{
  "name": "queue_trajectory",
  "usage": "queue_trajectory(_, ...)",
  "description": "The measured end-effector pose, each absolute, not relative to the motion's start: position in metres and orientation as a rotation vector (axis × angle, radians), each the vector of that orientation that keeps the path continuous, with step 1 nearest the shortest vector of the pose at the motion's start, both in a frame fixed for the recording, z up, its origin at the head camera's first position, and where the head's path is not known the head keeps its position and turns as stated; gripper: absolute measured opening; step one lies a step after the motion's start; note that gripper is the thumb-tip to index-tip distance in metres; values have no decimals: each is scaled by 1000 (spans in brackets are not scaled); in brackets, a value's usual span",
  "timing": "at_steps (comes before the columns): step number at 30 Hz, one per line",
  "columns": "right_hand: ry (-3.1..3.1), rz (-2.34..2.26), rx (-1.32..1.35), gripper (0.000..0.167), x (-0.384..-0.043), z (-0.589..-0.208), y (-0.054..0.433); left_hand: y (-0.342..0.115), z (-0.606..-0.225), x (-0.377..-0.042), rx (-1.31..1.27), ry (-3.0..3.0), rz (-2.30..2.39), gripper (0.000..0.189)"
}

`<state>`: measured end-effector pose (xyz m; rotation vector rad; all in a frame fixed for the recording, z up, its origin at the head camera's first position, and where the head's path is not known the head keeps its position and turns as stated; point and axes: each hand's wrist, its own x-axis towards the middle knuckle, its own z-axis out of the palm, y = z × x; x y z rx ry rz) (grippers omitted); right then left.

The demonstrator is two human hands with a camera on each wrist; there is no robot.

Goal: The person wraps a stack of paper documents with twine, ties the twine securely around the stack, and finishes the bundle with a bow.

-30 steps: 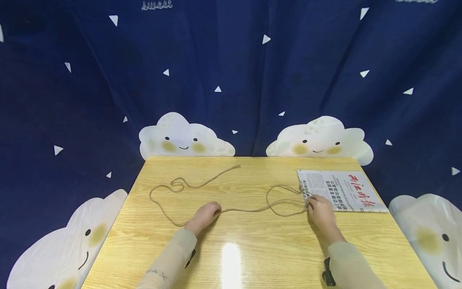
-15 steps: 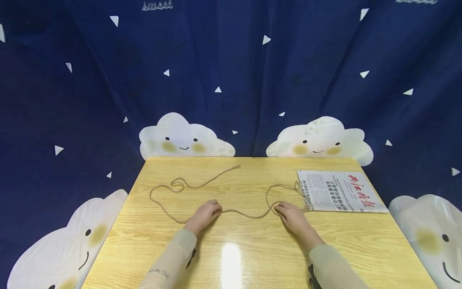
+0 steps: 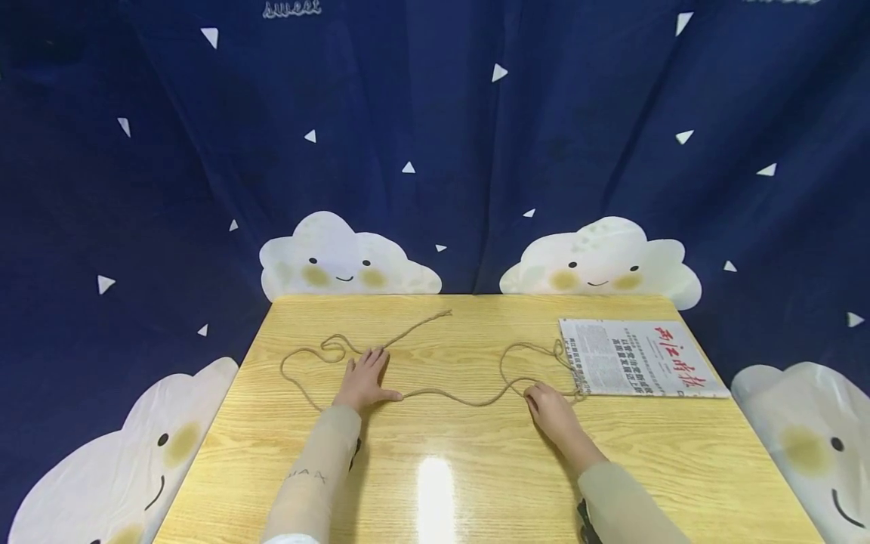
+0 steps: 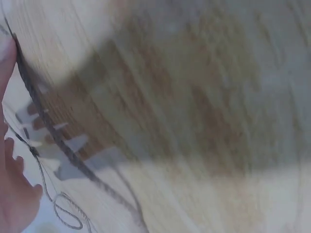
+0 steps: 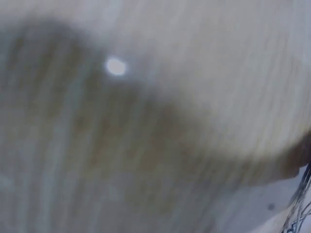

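Observation:
A thin brown rope (image 3: 435, 391) winds loosely across the wooden table in the head view, with bends at the left and a loop at the right. My left hand (image 3: 363, 380) is spread out over its left part, fingers and thumb straight. In the left wrist view the rope (image 4: 68, 153) runs past the edge of that hand (image 4: 19, 194). My right hand (image 3: 552, 412) pinches the rope near the right loop, its fingers bent down to the tabletop. Only a sliver of the right fingers (image 5: 303, 153) shows at the right wrist view's edge, beside rope strands (image 5: 301, 194).
A folded newspaper (image 3: 646, 359) lies at the table's right side, with part of the rope touching its left edge. The wooden table (image 3: 476, 468) ends at a dark blue curtain (image 3: 408, 98) printed with clouds and triangles.
My right hand has moved left from beside the newspaper, along the rope. My left hand has let go of the rope, spread its fingers and shifted a little left and away from me.

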<state>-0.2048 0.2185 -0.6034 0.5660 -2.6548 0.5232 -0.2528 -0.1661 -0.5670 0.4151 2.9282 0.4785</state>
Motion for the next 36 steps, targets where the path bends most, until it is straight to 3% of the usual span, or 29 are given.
queue_trajectory(9, -2754, 594, 334, 10, -222, -600, 225, -179, -567, -253, 40, 2885, 387, 114)
queue_trajectory(16, -2845, 470, 285, 30, -229, -601, 234, -189, -565, -244, -226, 2851, 421, 117)
queue_trajectory(21, -2996, 505, 88, 43, -232, -595, 233, -190, -563, -241, -274, 2863, 419, 116)
queue_trajectory(24, -3040, 545, -18, 45, -233, -591, 230, -189, -567, -241, -150, 2915, 508, 107)
queue_trajectory(27, -3019, 546, 25, 44, -233, -589, 224, -184, -575, -244, 151, 2973, 647, 87)
queue_trajectory(31, -2935, 465, 329, 49, -236, -589, 209, -164, -580, -247, 537, 2983, 744, 51)
queue_trajectory(36, -2882, 479, 734, 53, -238, -587, 181, -135, -579, -244, 812, 2975, 708, 14)
